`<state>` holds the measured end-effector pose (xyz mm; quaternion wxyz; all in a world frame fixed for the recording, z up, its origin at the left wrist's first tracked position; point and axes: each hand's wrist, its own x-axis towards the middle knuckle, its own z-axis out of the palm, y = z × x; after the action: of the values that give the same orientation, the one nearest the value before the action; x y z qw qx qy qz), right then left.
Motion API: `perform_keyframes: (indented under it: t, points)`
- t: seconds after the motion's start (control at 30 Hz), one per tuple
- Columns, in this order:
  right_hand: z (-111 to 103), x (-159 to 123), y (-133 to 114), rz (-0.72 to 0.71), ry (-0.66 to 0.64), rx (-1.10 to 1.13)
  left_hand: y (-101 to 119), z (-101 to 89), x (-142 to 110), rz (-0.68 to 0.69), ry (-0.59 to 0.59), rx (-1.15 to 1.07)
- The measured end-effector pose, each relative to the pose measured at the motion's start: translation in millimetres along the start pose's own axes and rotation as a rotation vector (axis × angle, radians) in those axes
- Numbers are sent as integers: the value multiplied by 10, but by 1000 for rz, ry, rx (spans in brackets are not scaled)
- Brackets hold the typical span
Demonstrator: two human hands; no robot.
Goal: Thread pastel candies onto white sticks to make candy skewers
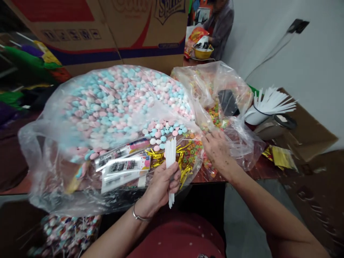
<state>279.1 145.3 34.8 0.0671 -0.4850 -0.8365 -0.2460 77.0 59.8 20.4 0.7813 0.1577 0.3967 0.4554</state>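
Note:
My left hand (162,184) is closed round a bundle of thin white lollipop sticks (171,152), held upright near the table's front edge. To the right, my right hand (218,152) rests at the edge of a clear plastic bag of small ring-shaped candies (194,148); its fingertips are partly hidden by the plastic, so its grip cannot be made out. Gold twist ties (185,166) lie between the hands. Left of the sticks are printed clear packets (126,166). Behind them a large clear bag spills pink, blue and white candies (123,100).
A large cardboard box (120,36) stands at the back. More white sticks (274,102) fill a container at right, beside a dark-lidded jar (276,125) and a gold packet (282,157). Wrapped lollipops (71,231) sit below left. Another person (224,30) is behind, near a yellow bowl (203,53).

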Motion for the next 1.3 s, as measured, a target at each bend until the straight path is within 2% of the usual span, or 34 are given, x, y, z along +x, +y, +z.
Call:
perform_keyframes:
  t: [0.1,0.2,0.3,0.4,0.47,0.57,0.67,0.77,0.83,0.93,1.07,1.17,1.23,1.3]
  points:
    - [-101,-47,-50,90,157,23,31,-58,0,44,57,-29]
    - [-297,-142,-317,131,285,272,62,-65,1,139,130,-57]
    - [-404,-226,-798,82,219,607,77,-39,-14,241,198,-81]
    - [-390,-257,-1228,76,235,671,100,-60,-40,261,251,-85]
    - [-367,-261,-1381,73,281,694,140,-110,-53,251,258,-76]
    - [-356,-287,-1448,108,359,806,237,-184,-63,290,241,-120]
    - [-335,-329,-1462,185,499,867,310,-193,-62,333,258,-192]
    - [-265,-335,-1511,206,593,858,271,-135,-62,296,265,-244]
    - [-210,-320,-1557,196,611,866,188,-86,-69,248,211,-270]
    - [-176,-309,-1609,179,585,895,73,-44,-92,252,141,-272]
    - [-244,-296,-1537,85,439,1029,100,-92,-139,255,125,-269]
    - [-268,-147,-1304,74,344,1123,254,-194,-172,185,67,-207]
    - [-223,58,-1086,125,216,1046,383,-276,-176,187,35,-132]
    - [-142,316,-873,135,31,875,503,-358,-158,223,35,-66]
